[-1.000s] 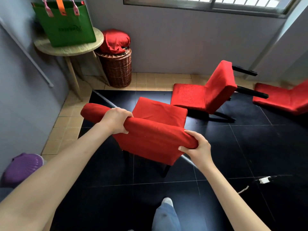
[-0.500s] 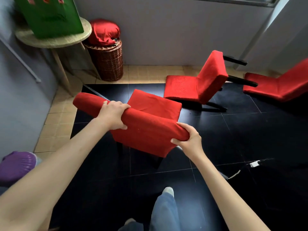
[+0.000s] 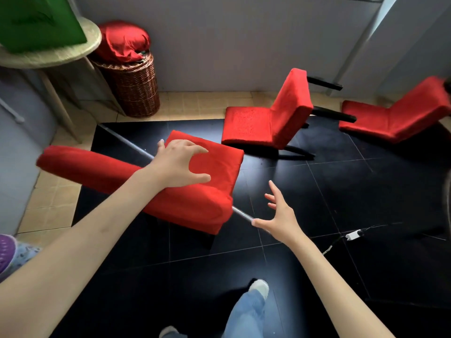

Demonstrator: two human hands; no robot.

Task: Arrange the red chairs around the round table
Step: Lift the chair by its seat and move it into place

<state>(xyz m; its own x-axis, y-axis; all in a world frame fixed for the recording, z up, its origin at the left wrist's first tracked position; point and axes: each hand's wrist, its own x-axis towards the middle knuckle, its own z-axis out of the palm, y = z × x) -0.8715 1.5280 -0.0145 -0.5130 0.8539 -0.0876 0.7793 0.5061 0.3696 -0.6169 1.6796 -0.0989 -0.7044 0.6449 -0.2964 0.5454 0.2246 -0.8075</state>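
Note:
A red chair [image 3: 195, 203] stands upright on the black floor just in front of me, its backrest toward me. My left hand [image 3: 179, 163] hovers over its seat with fingers spread and holds nothing. My right hand [image 3: 278, 215] is off the chair's right side, fingers spread, empty. A second red chair [image 3: 266, 118] lies tipped on its back further right, black legs sticking out. A third red chair [image 3: 395, 118] lies tipped at the far right. The round table [image 3: 61, 56] stands at the upper left.
A green bag [image 3: 36, 23] sits on the round table. Beside it stands a wicker basket [image 3: 131, 86] with a red cushion [image 3: 124, 42] on top. A white adapter with cable [image 3: 353, 234] lies on the floor at right. A purple object [image 3: 6, 250] is at the left edge.
Both hands have let go of the nearest chair's backrest. My left hand moved forward over the seat; my right hand pulled away to the right and opened.

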